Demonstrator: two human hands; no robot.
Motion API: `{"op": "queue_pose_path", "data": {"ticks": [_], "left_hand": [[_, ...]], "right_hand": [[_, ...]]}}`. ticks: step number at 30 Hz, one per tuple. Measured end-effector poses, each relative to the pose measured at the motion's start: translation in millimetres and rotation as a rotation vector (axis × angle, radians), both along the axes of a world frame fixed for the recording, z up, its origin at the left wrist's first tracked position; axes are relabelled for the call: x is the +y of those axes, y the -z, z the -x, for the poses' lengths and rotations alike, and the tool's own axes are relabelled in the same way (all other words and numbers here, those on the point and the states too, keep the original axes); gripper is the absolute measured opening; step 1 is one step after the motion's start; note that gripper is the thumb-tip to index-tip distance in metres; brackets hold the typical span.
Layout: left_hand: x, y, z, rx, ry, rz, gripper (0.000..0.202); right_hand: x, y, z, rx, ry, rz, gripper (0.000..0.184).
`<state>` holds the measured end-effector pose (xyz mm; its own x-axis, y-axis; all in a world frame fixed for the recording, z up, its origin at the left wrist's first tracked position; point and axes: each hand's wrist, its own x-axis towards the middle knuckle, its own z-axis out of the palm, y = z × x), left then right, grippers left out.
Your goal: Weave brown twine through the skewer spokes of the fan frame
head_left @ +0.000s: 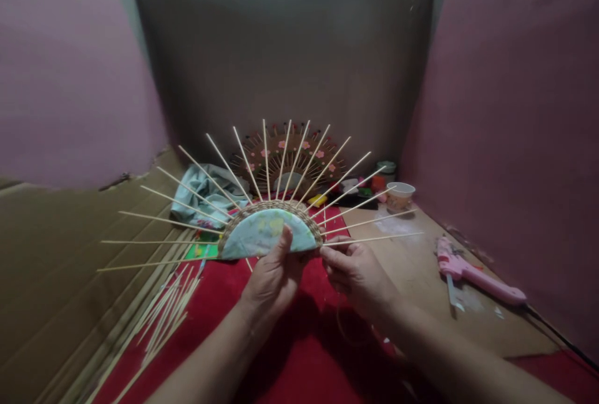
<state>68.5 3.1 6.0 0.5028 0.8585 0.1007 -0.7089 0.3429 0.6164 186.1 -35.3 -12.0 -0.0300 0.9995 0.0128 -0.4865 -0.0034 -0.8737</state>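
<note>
I hold up a half-round craft piece (262, 232): a pale blue floral fabric semicircle edged with woven brown cord, with several thin bamboo sticks fanning out from it. My left hand (274, 276) grips its lower edge, thumb pressed on the fabric face. My right hand (358, 273) pinches at the right end of the woven rim, where a thin cord hangs down toward the red cloth (290, 354).
A finished fan-shaped piece (290, 157) with pink flowers leans against the back board. Loose bamboo sticks (163, 316) lie at left, a crumpled blue cloth (201, 192) behind. A pink glue gun (472, 273), a small cup (400, 195) and small pots stand at right. Cardboard walls surround.
</note>
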Motion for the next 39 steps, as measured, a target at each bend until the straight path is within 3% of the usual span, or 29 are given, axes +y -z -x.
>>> {"op": "queue_pose_path", "data": {"ticks": [10,15,19,25,33,39], "left_hand": [[3.8,3.8,1.1,-0.021,-0.041,0.026,0.017],[4.1,2.9,0.1,-0.034,-0.067,0.114,0.013],[4.2,2.0,-0.3,-0.005,-0.116,0.191,0.01],[-0.2,2.7,-1.1,0.067,-0.113,0.227,0.01],[-2.2,1.7,0.1,0.151,0.016,0.219,0.019],[4.8,4.3,1.6,0.137,-0.049,0.219,0.01]], "right_hand": [[11.3,0.7,-12.3,-0.312,0.099,-0.099,0.018],[13.2,6.8,-21.5,-0.497,0.189,-0.26,0.016],[14.9,10.6,-28.6,-0.611,0.221,-0.294,0.013],[20.6,14.8,-37.0,-0.705,0.322,-0.323,0.013],[24.1,18.2,-44.1,-0.772,0.345,-0.33,0.018],[31.5,16.1,-55.6,-0.829,0.377,-0.335,0.017]]}}
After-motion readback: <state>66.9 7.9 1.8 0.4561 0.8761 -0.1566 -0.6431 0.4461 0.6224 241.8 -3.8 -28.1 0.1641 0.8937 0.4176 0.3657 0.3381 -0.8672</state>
